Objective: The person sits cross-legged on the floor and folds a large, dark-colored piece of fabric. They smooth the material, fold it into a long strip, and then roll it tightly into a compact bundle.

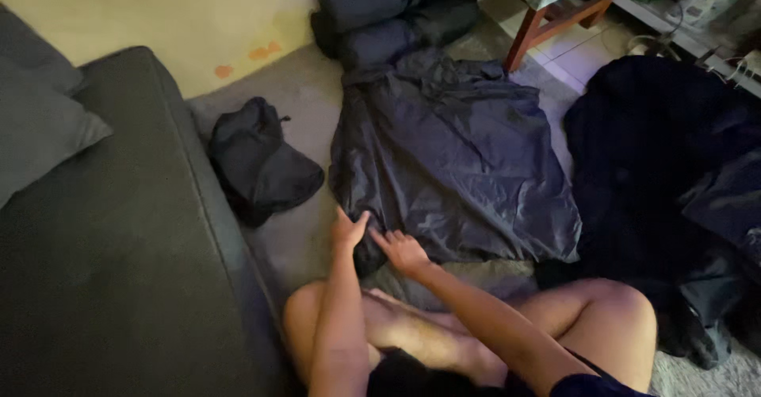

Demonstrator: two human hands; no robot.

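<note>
On the far left of the frame there is one big grey couch [119,230], and one grey pillow [40,127] lies on its upper left end. Next to the couch, a little left of the middle, one small dark bag [258,163] sits bunched up on the grey carpet [297,242]. At the bottom, near the middle, are two hands. The left hand [349,230] is bent around the near left corner of one wide dark jacket [452,159], with its thumb and fingers closed on the shiny cloth. The right hand [404,253] lies just beside it, fingers mostly flat and spread, pressing on the same corner; you cannot tell if it grips anything. The jacket is spread out flat on the carpet in the middle of the frame. Above it, at the top middle, two dark rolled bundles [388,12] are stacked, touching the pale wall [174,16]. To the upper right stands one red-brown wooden leg frame [547,24] on pale floor tiles. On the right side lies one big heap of dark cloth [674,183]. The person sits cross-legged with two bare knees at the bottom.
</note>
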